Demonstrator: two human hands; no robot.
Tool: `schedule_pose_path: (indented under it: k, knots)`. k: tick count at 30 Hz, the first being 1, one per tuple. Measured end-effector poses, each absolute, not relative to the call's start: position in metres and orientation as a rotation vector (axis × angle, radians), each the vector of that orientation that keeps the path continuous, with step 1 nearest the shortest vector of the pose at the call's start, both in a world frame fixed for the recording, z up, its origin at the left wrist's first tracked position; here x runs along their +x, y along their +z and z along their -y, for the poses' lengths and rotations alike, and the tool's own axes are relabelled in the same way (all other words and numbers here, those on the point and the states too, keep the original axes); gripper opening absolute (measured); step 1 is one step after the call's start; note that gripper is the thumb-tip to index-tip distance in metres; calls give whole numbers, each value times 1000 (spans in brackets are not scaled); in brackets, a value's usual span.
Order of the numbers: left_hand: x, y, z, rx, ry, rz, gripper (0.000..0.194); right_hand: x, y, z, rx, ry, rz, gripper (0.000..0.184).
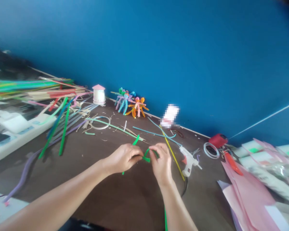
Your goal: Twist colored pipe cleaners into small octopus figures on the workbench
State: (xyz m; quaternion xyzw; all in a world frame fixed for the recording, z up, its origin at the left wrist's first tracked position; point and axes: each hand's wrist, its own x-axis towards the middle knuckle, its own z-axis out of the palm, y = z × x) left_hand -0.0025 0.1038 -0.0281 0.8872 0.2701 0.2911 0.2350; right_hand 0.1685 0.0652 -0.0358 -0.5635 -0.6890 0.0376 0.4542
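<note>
Above the middle of the dark table, my left hand point(125, 156) pinches a green pipe cleaner point(146, 159), with green ends sticking out above and below the fingers. My right hand point(162, 162) is closed on the same green piece, which bends into a small loop between the two hands. Another green strand point(165, 218) hangs down beside my right forearm. Just right of my right hand lie a yellow pipe cleaner point(174, 154) and a white glue gun point(189, 162). Small pipe cleaner figures point(137, 106) in orange, pink and blue stand by the wall.
Bundles of pipe cleaners point(38, 89) and a white power strip point(21, 134) fill the left side. A white canister with a pink lid point(99, 95) stands at the back. Tape rolls point(211, 150), an orange-handled tool point(233, 163) and pink sheets point(250, 189) lie at right.
</note>
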Motion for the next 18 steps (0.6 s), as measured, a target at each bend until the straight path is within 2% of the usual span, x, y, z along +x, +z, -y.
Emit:
schedule_pose_path:
  k: [3,7,10,13,15,18]
  knots:
    - [-3,-30,-104,2542,809,-750,19,170,-31,-62,-1471,-136,1719,8]
    - [-3,-31,-105,2548,928,-880,21,169,-28,-58,-1523,-132,1778,13]
    - [-5,-33,-106,2463,1130,-981,19,163,-29,-54,-1471,74,1784,18]
    - [-6,-34,-105,2455,1293,-974,17,156,-31,-53,-1404,460,1703,22]
    - [-6,-34,-104,2513,1306,-921,17,153,-32,-54,-1362,661,1629,22]
    - [-4,-35,-100,2641,1208,-808,16,152,-33,-56,-1308,788,1519,25]
